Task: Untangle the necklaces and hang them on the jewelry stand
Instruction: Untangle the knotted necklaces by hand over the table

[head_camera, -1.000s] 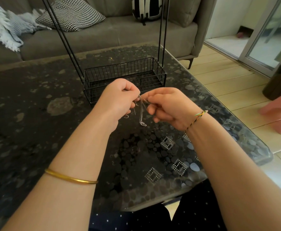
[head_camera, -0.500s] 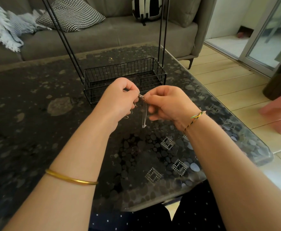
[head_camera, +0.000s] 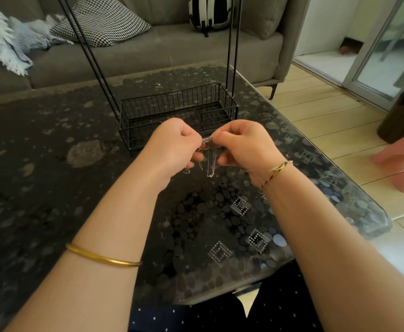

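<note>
Thin silver necklaces (head_camera: 211,161) hang in a tangled bunch between my two hands, above the dark glass table (head_camera: 52,188). My left hand (head_camera: 174,146) pinches the bunch at its top left, with loose chain ends dangling below the fingers. My right hand (head_camera: 244,142) pinches the same knot from the right, fingertips almost touching the left ones. Just behind the hands stands the black wire jewelry stand (head_camera: 177,111), a basket base with thin uprights rising out of view. Its top bar is hidden.
A grey sofa (head_camera: 162,51) with a checked cushion, a blanket and a striped bag runs behind the table. A pink stool (head_camera: 402,159) and a dark planter stand on the wooden floor at right. The table's corner lies near my right forearm.
Both hands have risen slightly toward the stand's basket and closed in on each other. The hanging chain loop now looks shorter, and more chain is bunched at the fingertips.
</note>
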The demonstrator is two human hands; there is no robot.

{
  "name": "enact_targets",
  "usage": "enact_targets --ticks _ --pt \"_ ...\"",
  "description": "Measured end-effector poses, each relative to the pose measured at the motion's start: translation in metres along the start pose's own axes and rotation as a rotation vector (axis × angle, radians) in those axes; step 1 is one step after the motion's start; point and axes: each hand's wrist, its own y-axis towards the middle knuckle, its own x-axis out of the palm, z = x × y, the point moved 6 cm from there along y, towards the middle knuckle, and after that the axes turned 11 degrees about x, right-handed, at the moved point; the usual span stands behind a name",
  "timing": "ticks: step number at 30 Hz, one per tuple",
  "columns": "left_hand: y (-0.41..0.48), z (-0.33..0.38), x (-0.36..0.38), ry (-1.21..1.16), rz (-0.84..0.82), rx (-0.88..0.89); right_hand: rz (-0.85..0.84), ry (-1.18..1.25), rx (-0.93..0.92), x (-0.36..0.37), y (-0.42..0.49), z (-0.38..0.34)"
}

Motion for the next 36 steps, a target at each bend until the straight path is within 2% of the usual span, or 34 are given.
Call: enact_targets --ticks 7,11,20,28,36 --pt "0.0 0.005 -0.002 0.055 -0.003 0.026 -0.055 0.004 -0.005 0.001 0.0 -0.001" --pt "-0.002 0.005 0.002 0.056 -0.058 0.018 -0.047 -0.039 -0.025 0.001 0.0 -0.001" --pt "0.003 -0.008 0.006 -0.098 -0.048 -0.171 -0.004 -0.164 -0.106 0.001 -0.002 -0.006" --pt "0.003 -0.008 0.004 -0.012 -0.066 -0.101 0.005 -0.205 -0.178 0.002 -0.002 -0.009" --pt "0.004 -0.011 0.004 -0.059 -0.014 -0.128 -0.02 -0.219 -0.242 0.002 -0.004 -0.012"
